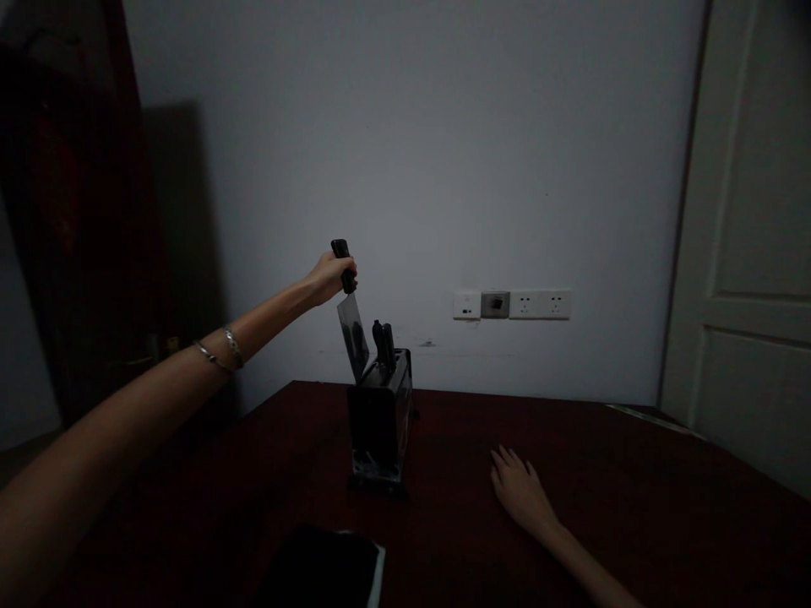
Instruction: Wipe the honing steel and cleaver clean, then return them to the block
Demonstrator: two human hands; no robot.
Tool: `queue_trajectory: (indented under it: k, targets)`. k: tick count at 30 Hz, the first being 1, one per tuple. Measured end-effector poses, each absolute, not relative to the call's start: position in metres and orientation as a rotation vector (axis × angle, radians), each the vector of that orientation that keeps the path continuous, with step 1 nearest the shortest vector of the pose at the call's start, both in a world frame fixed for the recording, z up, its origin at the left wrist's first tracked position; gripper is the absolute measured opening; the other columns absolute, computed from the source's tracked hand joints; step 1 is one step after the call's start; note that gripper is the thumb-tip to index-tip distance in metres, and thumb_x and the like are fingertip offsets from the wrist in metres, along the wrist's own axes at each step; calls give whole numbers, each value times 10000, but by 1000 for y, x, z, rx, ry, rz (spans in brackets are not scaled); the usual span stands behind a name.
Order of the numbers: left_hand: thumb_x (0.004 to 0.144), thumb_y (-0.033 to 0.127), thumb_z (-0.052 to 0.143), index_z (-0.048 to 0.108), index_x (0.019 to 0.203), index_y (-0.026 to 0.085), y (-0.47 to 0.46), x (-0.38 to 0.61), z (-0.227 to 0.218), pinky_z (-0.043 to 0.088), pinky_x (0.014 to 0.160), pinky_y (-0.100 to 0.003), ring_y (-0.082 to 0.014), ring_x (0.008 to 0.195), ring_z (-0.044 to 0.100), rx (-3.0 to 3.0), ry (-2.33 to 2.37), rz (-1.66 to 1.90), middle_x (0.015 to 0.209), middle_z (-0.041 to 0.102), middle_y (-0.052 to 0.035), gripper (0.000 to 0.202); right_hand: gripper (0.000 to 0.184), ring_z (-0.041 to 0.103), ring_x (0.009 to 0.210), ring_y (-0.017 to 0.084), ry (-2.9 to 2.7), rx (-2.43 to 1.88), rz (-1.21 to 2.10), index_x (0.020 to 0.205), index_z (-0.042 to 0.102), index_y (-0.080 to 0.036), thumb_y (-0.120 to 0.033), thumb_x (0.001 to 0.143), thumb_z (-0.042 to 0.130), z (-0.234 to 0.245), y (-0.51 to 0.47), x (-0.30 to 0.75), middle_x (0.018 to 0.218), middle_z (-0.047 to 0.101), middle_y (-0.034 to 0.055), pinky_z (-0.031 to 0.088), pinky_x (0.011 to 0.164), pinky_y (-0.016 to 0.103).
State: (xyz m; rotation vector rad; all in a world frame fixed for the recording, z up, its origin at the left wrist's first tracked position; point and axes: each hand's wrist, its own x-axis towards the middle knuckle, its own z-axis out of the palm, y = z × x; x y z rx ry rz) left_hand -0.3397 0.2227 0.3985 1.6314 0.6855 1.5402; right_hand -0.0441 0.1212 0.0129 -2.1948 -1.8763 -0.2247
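My left hand (333,274) is wrapped round the black handle of a cleaver (353,333), raised above the table. The broad metal blade points down, its lower tip at the top of a dark knife block (378,426); whether the tip is inside a slot I cannot tell. Black handles of other knives (383,344) stick up from the block, just right of the blade. My right hand (520,490) lies flat on the dark red table (469,439), fingers stretched out, holding nothing, to the right of the block.
A dark, flat object with a pale edge (378,574) lies at the table's near side. Behind the table is a white wall with a row of sockets (513,305). A pale door (748,253) stands at the right, and dark furniture or a doorway at the left.
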Motion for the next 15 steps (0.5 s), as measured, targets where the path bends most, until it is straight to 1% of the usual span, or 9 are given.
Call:
queue_trajectory:
  k: [4, 9, 15]
  targets:
    - [637, -51, 475, 454, 678, 161, 215, -342, 418, 448, 565, -308, -119, 504, 478, 1668, 672, 1542, 563, 493, -4, 217, 500, 362, 1268, 292, -1872, -2194, -223, 1288, 467, -73, -234, 858, 270, 12, 122, -44, 1371, 418, 152, 255, 1017, 469]
    - [608, -55, 483, 452, 680, 169, 205, -344, 445, 458, 593, -308, -126, 528, 477, 1688, 658, 1554, 545, 482, -1, 237, 495, 356, 1273, 289, -1866, -2196, -213, 1289, 466, -79, -237, 862, 273, 11, 123, -43, 1372, 417, 150, 256, 1018, 469]
    - [616, -44, 488, 452, 684, 164, 201, -347, 474, 462, 640, -381, -157, 555, 482, 1693, 629, 1571, 561, 482, -26, 222, 493, 347, 1280, 289, -1867, -2197, -208, 1285, 471, -73, -239, 862, 278, 11, 123, -43, 1374, 412, 156, 253, 1022, 472]
